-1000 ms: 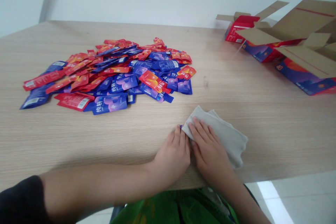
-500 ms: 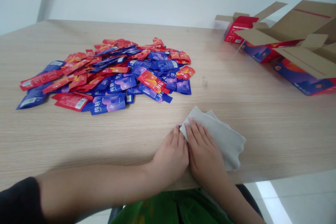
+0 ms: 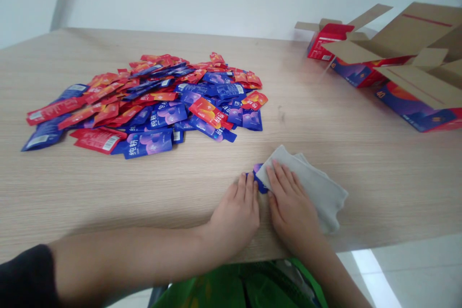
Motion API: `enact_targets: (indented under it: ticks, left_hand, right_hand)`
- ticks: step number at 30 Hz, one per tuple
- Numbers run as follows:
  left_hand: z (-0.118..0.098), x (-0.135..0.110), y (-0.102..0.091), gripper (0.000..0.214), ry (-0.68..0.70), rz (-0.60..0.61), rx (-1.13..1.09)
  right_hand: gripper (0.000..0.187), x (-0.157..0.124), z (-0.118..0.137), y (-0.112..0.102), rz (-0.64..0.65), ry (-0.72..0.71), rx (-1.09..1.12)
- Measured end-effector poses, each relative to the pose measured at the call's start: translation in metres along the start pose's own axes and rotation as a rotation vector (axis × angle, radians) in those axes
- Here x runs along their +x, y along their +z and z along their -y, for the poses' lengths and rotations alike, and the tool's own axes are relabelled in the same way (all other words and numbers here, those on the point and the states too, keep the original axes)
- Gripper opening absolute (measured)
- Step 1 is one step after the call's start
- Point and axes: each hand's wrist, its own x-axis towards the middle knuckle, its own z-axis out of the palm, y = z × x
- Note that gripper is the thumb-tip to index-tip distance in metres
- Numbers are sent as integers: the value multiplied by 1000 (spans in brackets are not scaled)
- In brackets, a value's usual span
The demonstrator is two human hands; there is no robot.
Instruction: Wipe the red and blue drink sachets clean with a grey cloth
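Note:
My left hand (image 3: 236, 211) lies flat near the front edge of the wooden table (image 3: 361, 154), fingers stretched out and pressing on a blue sachet (image 3: 259, 176) whose end shows past the fingertips. My right hand (image 3: 290, 202) rests palm down on a folded grey cloth (image 3: 317, 187) that lies over the sachet's right side, fingers extended. The two hands sit side by side, slightly apart. A large pile of red and blue sachets (image 3: 144, 101) lies further back to the left.
Opened cardboard cartons (image 3: 393, 57) printed red and blue stand at the table's far right. The table's front edge runs just under my wrists, with green fabric (image 3: 231, 288) below it. A white wall stands behind the table.
My right hand has slid the grey cloth a little to the right, uncovering more of the blue sachet. My left hand has stayed in place.

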Motion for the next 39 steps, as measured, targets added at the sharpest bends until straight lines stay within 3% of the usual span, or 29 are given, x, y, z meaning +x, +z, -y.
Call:
enact_targets:
  ticks: [5,12,15,19,22,25,28,31,36,39]
  left_hand:
    - [2,0,-2,36,16,-17,-19]
    - [-1,0,4,43,-6,-27,-10]
    - [-1,0,3,41,-11,-26,-6]
    - [1,0,1,38,-1,-4,-36]
    - [2,0,2,37,20,16,-36]
    - [1,-1,4,40,4,-1,-19]
    - [-1,-1,7,43,-17,-42,-14]
    - [-1,-1,8,43,-15,-47,-12]
    - [0,0,3,41,-11,-11,-1]
    - [1,0,0,40,8,1,-1]
  right_hand:
    - [57,0,7,-5,63,-129,95]
    - [52,-6,-29,-8,-28,42,77]
    - [53,-5,-18,-4,-40,17,15]
    - [57,-3,5,-1,-1,-131,38]
    - [59,-4,3,-3,39,-165,115]
    - [57,-9,-18,-6,36,-88,182]
    - [52,-15,-41,-7,-45,48,151]
    - [51,-19,-45,-4,-94,92,78]
    - [54,-23,-16,-4,-42,-63,54]
    - [56,-27,-12,-10,35,-155,133]
